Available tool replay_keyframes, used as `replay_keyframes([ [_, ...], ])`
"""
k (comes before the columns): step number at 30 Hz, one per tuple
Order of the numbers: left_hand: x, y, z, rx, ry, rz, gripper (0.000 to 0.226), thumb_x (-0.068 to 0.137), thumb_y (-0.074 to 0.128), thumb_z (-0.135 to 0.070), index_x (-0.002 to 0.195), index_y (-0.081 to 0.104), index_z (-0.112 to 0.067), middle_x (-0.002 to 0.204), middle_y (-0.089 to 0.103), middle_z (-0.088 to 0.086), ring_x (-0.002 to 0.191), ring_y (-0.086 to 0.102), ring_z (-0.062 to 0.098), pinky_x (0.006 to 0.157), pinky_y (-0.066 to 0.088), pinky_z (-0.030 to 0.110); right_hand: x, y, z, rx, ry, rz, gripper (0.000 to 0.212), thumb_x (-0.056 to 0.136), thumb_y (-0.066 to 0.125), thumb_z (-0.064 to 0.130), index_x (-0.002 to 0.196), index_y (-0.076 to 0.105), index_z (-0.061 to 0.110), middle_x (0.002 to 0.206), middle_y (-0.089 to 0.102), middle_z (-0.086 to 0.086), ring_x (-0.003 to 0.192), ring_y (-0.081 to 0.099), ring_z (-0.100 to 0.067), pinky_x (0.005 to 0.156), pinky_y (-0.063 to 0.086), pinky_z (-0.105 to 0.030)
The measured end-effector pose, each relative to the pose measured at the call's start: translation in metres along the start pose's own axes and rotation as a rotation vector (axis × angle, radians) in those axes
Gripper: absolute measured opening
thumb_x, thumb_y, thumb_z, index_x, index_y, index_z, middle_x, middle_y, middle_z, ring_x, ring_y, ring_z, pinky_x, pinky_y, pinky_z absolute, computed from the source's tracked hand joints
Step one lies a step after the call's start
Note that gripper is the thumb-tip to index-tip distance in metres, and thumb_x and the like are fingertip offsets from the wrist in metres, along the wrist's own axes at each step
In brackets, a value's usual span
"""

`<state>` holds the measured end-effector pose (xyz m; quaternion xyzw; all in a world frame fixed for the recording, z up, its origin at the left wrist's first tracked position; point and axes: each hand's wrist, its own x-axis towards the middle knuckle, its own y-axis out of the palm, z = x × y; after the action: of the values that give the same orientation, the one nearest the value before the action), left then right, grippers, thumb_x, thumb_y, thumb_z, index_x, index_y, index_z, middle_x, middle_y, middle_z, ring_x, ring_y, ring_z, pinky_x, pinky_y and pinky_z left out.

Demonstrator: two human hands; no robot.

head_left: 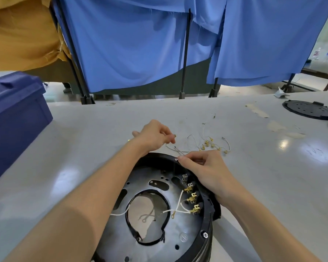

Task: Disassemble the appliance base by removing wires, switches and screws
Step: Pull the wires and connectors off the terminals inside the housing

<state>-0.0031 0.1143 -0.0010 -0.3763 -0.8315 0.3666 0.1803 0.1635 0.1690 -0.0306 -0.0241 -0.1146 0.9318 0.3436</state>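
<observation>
Appliance base (157, 250) beneath the right fingers (189, 157), loose wires (212, 144) just beyond them, box (13, 114) far left of the left fingers (168, 138), cover (307, 109) far right.

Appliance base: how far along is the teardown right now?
Done: several loose wires with brass ends lie on the table. In hand: the left hand pinches a small brass end, and the right hand pinches a thin wire by the base rim. Left: attached wires plugged into brass terminals inside, plus rim screws.

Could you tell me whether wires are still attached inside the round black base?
Attached: white wires join brass terminals in the round black base; others lie loose on the grey table.
</observation>
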Motion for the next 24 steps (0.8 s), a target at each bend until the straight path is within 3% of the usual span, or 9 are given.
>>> replay_keyframes([
  [2,0.008,0.007,0.001,0.128,-0.025,0.009,0.014,0.092,0.060,-0.035,0.089,0.073,-0.030,0.099,0.070,-0.007,0.107,0.054,0.019,0.089,0.024,0.041,0.001,0.000,-0.001,0.004,-0.003,0.002,0.017,0.086,0.070,0.026,0.074,0.078,0.016,0.075,0.074,-0.010,0.075,0.070,-0.028,0.077,0.055,-0.040],
  [6,0.017,0.008,0.002,0.494,-0.002,-0.025,0.030,0.099,0.045,-0.025,0.124,0.059,-0.035,0.123,0.062,-0.002,0.121,0.042,0.026,0.098,0.018,0.045,0.001,0.001,-0.001,0.016,0.006,0.007,0.018,0.086,0.071,0.026,0.072,0.078,0.017,0.075,0.074,-0.011,0.068,0.066,-0.015,0.071,0.053,-0.032],
  [8,0.014,0.007,0.001,0.540,0.029,-0.046,0.034,0.100,0.041,-0.023,0.130,0.053,-0.033,0.126,0.058,0.000,0.123,0.040,0.027,0.098,0.019,0.045,0.001,0.001,0.000,0.024,0.011,0.006,0.018,0.086,0.071,0.026,0.072,0.078,0.017,0.074,0.074,-0.010,0.066,0.066,-0.014,0.069,0.052,-0.030],
  [13,-0.031,-0.002,-0.013,0.342,0.249,-0.114,0.009,0.094,0.055,-0.029,0.091,0.064,-0.028,0.097,0.063,-0.009,0.098,0.052,0.017,0.079,0.021,0.034,0.000,0.000,0.001,0.035,0.014,0.022,0.019,0.087,0.069,0.025,0.075,0.077,0.013,0.076,0.073,-0.015,0.067,0.067,-0.020,0.068,0.053,-0.034],
  [15,-0.059,-0.006,-0.017,0.201,0.310,-0.045,0.008,0.087,0.065,-0.031,0.081,0.062,-0.027,0.086,0.062,-0.012,0.084,0.055,0.011,0.077,0.033,0.028,-0.001,0.000,0.001,0.051,0.019,0.037,0.018,0.087,0.069,0.023,0.075,0.077,0.012,0.074,0.074,-0.014,0.066,0.068,-0.019,0.064,0.053,-0.032],
  [17,-0.082,-0.010,-0.018,0.050,0.269,0.075,0.012,0.081,0.073,-0.030,0.075,0.065,-0.022,0.076,0.065,-0.008,0.072,0.059,0.010,0.062,0.044,0.017,-0.001,-0.001,0.002,0.050,0.022,0.041,0.018,0.086,0.069,0.022,0.073,0.077,0.013,0.073,0.074,-0.012,0.064,0.068,-0.017,0.061,0.053,-0.028],
  [19,-0.096,-0.011,-0.017,0.001,0.191,0.173,0.015,0.077,0.077,-0.029,0.071,0.069,-0.018,0.067,0.067,-0.001,0.060,0.062,0.009,0.050,0.045,0.014,-0.002,0.000,0.001,0.033,0.012,0.033,0.020,0.088,0.068,0.024,0.074,0.077,0.013,0.073,0.074,-0.012,0.066,0.068,-0.017,0.064,0.052,-0.030],
  [22,-0.104,-0.006,-0.012,0.057,0.126,0.271,0.017,0.079,0.075,-0.032,0.073,0.072,-0.017,0.066,0.069,0.000,0.053,0.055,0.004,0.056,0.046,0.018,-0.002,0.000,0.001,0.031,0.006,0.019,0.020,0.088,0.069,0.024,0.075,0.077,0.012,0.074,0.074,-0.012,0.065,0.066,-0.017,0.066,0.051,-0.031],
  [24,-0.106,-0.003,-0.011,-0.003,0.086,0.363,0.017,0.084,0.070,-0.030,0.078,0.072,-0.014,0.070,0.070,0.002,0.057,0.056,0.008,0.063,0.051,0.032,-0.002,0.000,0.001,0.044,0.012,0.020,0.021,0.088,0.069,0.024,0.074,0.077,0.011,0.074,0.074,-0.012,0.065,0.067,-0.017,0.066,0.052,-0.032],
])
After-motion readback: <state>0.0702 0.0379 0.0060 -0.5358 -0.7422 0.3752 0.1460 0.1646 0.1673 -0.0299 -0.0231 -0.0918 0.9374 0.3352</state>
